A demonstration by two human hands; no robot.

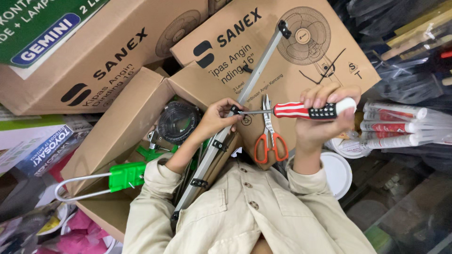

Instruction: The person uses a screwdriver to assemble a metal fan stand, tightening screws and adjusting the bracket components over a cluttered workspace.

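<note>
Red-and-white striped screwdriver: the long-shafted screwdriver with a red-and-white striped handle and a dark starred band (pixel 308 111) lies level, its tip at a small black fitting on the pale grey metal bar (pixel 256 70).
Right hand: the right hand (pixel 325 117) is closed in a full fist round the screwdriver's handle, fingers curled over the top, thumb underneath.
Left hand: the left hand (pixel 219 117) pinches the bar just beside the screwdriver's tip; fingers bent and closed on the bar and its black fitting, steadying it.
Metal bar: it runs slantwise from the person's chest up across the large brown cardboard fan box (pixel 301 51), a black cap on its far end and black clips along its lower part.
Scissors: orange-handled scissors (pixel 270 136) lie on the box face near its lower edge, just under the screwdriver's shaft, blades shut and pointing upward.
Open carton: an open brown cardboard carton (pixel 122 122) sits left of the arms, holding a round dark wire grille (pixel 179 121); a bright green plastic block with a bent silver wire loop (pixel 101 181) rests at its lower left edge.
Tubes: white tubes with red print (pixel 395 124) are stacked just right of the right hand.
Clothing: cream buttoned jacket (pixel 245 211).
</note>
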